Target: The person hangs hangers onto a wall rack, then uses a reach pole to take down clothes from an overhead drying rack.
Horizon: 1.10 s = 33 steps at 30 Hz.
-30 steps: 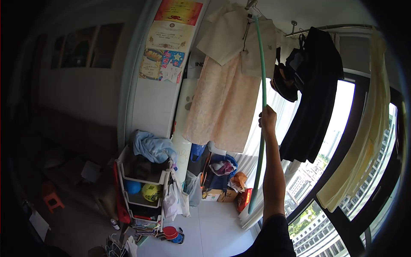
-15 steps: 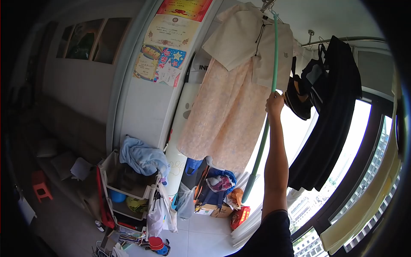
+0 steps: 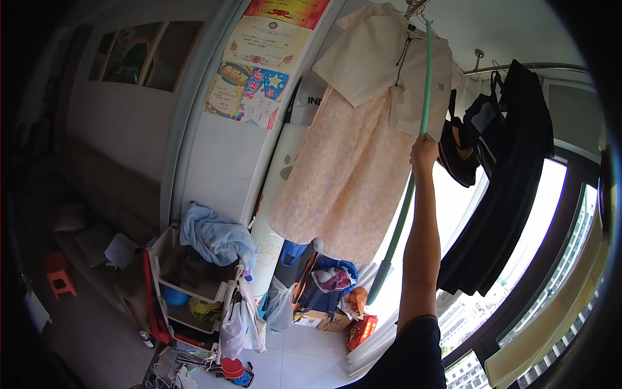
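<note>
My right hand (image 3: 424, 150) is raised and wrapped round a green clothes pole (image 3: 426, 84). The pole stands almost upright, its thicker dark green end (image 3: 379, 282) low near the window. Its tip reaches up to the hanger (image 3: 420, 14) at the ceiling rail; whether it hooks the hanger cannot be made out. From that hanger hangs a beige short-sleeved top (image 3: 366, 55) over a long pale pink floral skirt (image 3: 343, 168). The pole passes in front of the top's right part. My left hand is out of view.
Dark clothes (image 3: 508, 188) hang from a curved rail (image 3: 538, 66) at right, beside the window (image 3: 551, 214). A storage rack (image 3: 194, 285) holds a light blue cloth (image 3: 217, 236). Bags and a red box (image 3: 361, 332) lie on the floor. A red stool (image 3: 60, 275) stands at left.
The hanging clothes, pole tip and my right hand appear slightly further right in view, with the hand a little lower. My grip on the clothes pole is unchanged.
</note>
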Motion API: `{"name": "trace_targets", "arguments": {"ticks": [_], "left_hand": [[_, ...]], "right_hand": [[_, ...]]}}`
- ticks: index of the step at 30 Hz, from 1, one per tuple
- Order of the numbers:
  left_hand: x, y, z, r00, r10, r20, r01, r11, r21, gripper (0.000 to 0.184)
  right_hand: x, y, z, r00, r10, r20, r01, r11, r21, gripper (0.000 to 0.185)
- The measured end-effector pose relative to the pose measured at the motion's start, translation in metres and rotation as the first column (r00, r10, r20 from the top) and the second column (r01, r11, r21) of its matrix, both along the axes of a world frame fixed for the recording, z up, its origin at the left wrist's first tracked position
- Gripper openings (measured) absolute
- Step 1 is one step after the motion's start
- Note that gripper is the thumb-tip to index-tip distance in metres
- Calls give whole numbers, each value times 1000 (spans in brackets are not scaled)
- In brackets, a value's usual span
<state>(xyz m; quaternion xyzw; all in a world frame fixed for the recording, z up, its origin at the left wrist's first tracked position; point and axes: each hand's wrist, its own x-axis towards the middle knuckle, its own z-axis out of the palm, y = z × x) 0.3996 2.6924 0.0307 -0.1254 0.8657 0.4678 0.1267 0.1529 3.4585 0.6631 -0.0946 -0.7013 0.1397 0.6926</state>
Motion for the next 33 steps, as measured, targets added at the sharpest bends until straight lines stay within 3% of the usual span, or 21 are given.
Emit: {"name": "trace_targets", "arguments": {"ticks": [11, 13, 20, 23, 33], "left_hand": [[-6, 0, 0, 1000, 14, 7, -14, 1000, 13, 78], [-7, -1, 0, 1000, 18, 11, -18, 1000, 17, 79], [-12, -1, 0, 1000, 25, 15, -25, 999, 23, 80], [-13, -1, -1, 1000, 21, 22, -21, 1000, 23, 81], [-9, -2, -1, 999, 44, 24, -45, 999, 31, 82]], "right_hand": [[7, -23, -5, 997, -58, 56, 62, 995, -78, 26], [-2, -10, -2, 999, -44, 23, 44, 999, -7, 23], [-3, -21, -7, 998, 49, 37, -44, 991, -129, 28], [-13, -7, -4, 997, 76, -8, -76, 997, -10, 21], [20, -63, 18, 962, 269, -46, -272, 940, -203, 22]]}}
